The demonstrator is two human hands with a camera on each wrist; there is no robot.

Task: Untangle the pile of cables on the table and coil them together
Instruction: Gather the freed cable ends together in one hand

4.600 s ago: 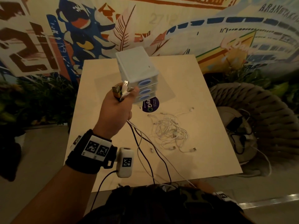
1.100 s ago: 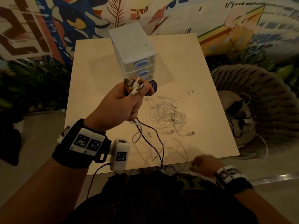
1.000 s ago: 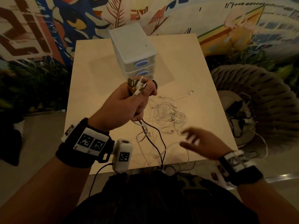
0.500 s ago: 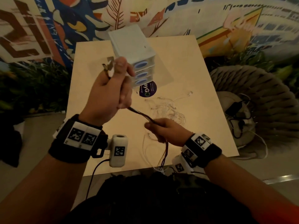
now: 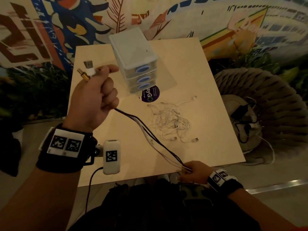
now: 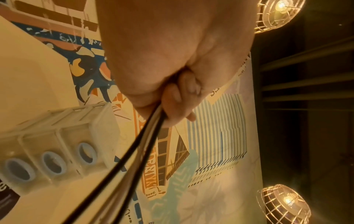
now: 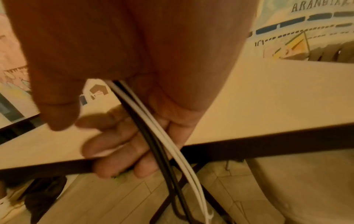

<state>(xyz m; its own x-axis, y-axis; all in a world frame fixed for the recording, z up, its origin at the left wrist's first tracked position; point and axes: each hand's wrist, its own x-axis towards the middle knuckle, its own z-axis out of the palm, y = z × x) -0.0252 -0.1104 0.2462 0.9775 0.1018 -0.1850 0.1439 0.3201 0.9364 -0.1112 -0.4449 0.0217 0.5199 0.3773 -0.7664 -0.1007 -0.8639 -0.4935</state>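
The left hand (image 5: pixel 93 99) was raised above the table (image 5: pixel 191 67), fist closed around a bundle of black and white cables (image 5: pixel 155 140) whose plugs (image 5: pixel 86 70) stuck out above the thumb. The bundle ran taut down to the right hand (image 5: pixel 193 170), which gripped it at the table's near edge. A tangle of white cables (image 5: pixel 171 124) lay on the tabletop, near a white three-drawer organizer (image 5: pixel 133 54) and a round dark sticker (image 5: pixel 150 95).
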